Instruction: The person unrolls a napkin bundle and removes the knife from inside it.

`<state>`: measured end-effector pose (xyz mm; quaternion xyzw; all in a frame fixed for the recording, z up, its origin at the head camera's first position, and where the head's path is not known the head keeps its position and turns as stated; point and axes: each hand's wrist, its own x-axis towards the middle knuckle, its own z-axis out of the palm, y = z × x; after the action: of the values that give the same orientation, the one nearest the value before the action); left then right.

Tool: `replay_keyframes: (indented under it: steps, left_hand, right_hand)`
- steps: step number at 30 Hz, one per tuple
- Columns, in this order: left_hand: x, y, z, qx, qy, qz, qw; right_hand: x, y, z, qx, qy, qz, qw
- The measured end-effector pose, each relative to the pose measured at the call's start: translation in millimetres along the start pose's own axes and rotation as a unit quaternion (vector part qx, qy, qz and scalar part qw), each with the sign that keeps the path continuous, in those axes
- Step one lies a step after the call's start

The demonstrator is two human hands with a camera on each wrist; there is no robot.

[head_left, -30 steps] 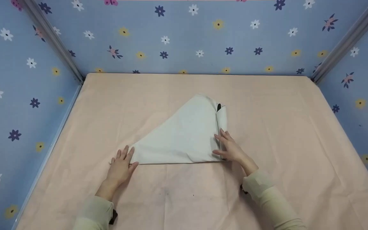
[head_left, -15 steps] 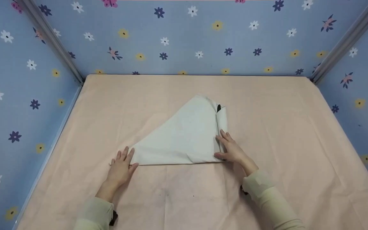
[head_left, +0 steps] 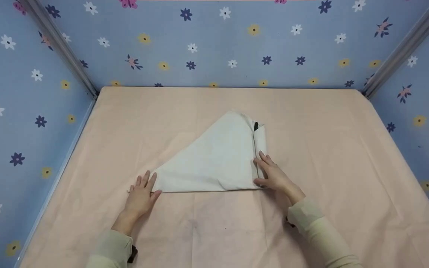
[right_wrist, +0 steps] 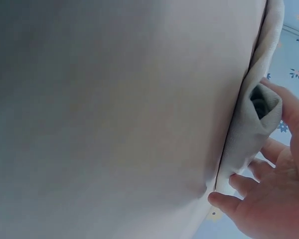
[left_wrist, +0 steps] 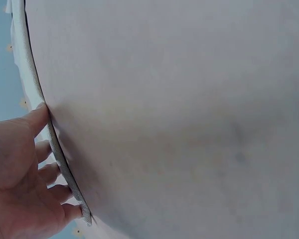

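Observation:
A pale, whitish folded cloth [head_left: 207, 160] lies flat on the table in a rough triangle, its long straight edge toward me. Along its right side runs a narrow folded-over strip [head_left: 260, 139], with a small dark patch [head_left: 256, 126] at the far end. My left hand [head_left: 138, 197] rests on the left corner, fingers stretched and spread. The right hand [head_left: 274, 176] touches the strip near its close end, fingers spread. In the right wrist view, the cloth's end [right_wrist: 261, 112] is rolled over, with something dark inside that I cannot identify. Thumb and fingers of the left hand [left_wrist: 25, 174] touch the cloth's edge in the left wrist view.
A peach-coloured cover [head_left: 207, 230] with creases lies over the table. Blue flowered panels [head_left: 207, 44] stand at the back and both sides, with grey posts [head_left: 62, 48] at the corners.
My right hand has shifted slightly to the right, and the folded strip has moved a touch the same way. The left hand stays in place.

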<state>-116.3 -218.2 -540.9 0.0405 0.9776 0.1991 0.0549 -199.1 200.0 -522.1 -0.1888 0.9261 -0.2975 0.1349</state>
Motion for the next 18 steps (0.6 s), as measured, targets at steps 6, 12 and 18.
replay_keyframes:
  steps: [6,12,18]
  left_hand:
    - [0.8,0.0,0.6,0.003,0.003,0.004,1.0000]
    - [1.6,-0.4,1.0,0.003,0.000,0.005,1.0000]
    - [0.9,-0.2,0.5,0.000,0.007,0.011,0.9999]
  right_hand:
    - [-2,3,-4,0.004,-0.004,-0.002,1.000]
    - [-6,6,-8,0.009,-0.004,-0.005,1.000]
    - [-10,11,-12,0.020,-0.007,0.011,1.000]
